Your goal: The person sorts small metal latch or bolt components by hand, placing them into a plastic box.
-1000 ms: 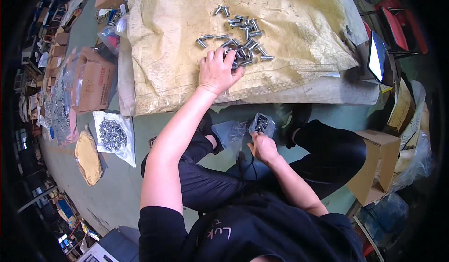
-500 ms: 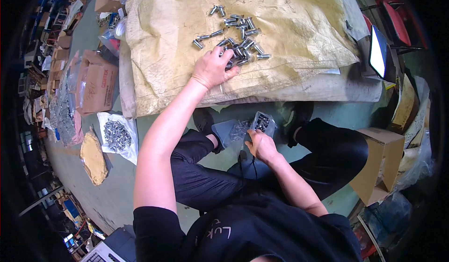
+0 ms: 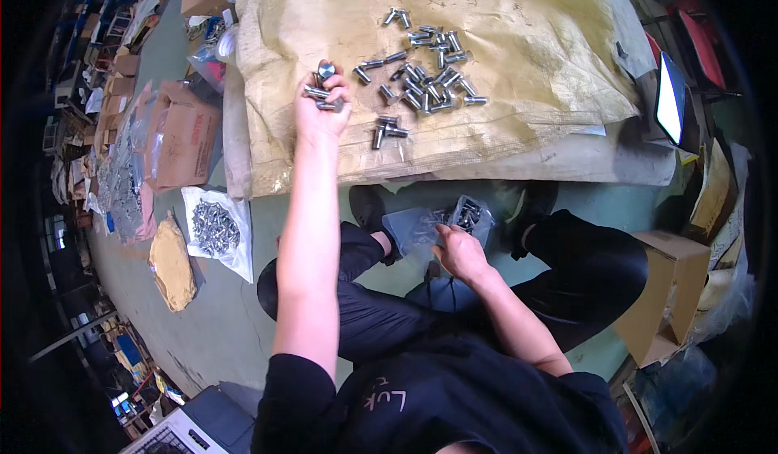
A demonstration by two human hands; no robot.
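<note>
Several shiny metal bolts (image 3: 318, 93) lie in my left hand (image 3: 322, 117), its fingers curled round them, above the left part of the yellowish sheet (image 3: 284, 24) on the table. To the right of that hand a loose pile of the same bolts (image 3: 433, 89) is spread on the sheet. A small group of bolts (image 3: 389, 130) lies nearer the front edge. Below the table edge, between my knees, my right hand (image 3: 463, 255) is closed at the near edge of a clear plastic bag (image 3: 486, 215) with dark metal pieces in it; its fingertips are partly hidden.
On the floor to the left are a white bag of small metal parts (image 3: 215, 229), a flat tan packet (image 3: 172, 263) and a cardboard box (image 3: 185, 134). An open carton (image 3: 668, 292) stands at my right knee. A bright-screened device (image 3: 670, 97) is at the table's right edge.
My left hand has left the pile, moved left and turned up with bolts in it. A small group of bolts now lies apart near the front. My right hand stays at the bag.
</note>
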